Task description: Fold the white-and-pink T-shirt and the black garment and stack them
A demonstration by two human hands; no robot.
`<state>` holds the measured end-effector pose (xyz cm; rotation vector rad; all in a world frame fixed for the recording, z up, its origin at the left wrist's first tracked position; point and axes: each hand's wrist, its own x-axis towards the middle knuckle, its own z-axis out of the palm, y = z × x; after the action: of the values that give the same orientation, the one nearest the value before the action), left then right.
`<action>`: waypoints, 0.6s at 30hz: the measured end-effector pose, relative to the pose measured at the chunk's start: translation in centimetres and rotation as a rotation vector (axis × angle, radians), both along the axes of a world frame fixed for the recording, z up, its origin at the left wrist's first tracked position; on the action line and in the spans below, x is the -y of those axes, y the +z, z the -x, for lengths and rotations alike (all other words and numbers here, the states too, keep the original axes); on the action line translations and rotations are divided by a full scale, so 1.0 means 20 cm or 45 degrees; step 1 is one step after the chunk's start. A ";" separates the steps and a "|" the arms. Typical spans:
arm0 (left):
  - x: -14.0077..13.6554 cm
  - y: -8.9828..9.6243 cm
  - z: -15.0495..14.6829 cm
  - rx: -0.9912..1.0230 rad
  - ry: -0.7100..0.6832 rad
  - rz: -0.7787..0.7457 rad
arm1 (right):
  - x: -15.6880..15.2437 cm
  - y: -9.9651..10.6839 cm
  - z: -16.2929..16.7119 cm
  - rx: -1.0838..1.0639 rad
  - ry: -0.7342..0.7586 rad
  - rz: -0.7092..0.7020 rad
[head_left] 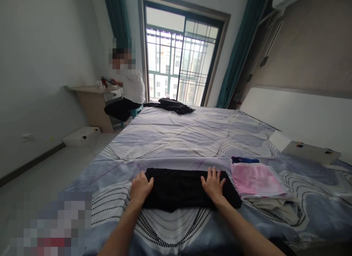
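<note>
A folded black garment (178, 190) lies in a wide strip across the near part of the bed; its exact kind is hidden by the folds. At its left end rests my left hand (140, 188), thumb apart from the fingers and touching the cloth's edge. My right hand (213, 184) lies flat on the right part of the garment with its fingers spread. Just right of the black cloth is a stack of folded clothes, with a pink piece (257, 179) on top, a dark blue one (244, 160) behind and a beige one (277, 206) beneath.
The bed (176, 138) has a patterned sheet. Dark cloth or a bag (176, 105) lies at its far edge. An opened white box (308, 151) sits at right. A seated person (133, 85) holds a phone by a desk (90, 102); another box (81, 136) stands on the floor.
</note>
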<state>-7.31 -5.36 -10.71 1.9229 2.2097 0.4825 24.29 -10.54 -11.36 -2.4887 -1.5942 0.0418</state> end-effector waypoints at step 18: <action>0.03 0.16 0.05 1.653 -0.281 0.338 | -0.01 0.05 1.03 -0.806 0.583 -0.302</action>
<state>-8.24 -6.00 -7.48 1.0925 1.1140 0.9575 3.73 -10.39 -10.31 -1.6495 -1.6956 0.5965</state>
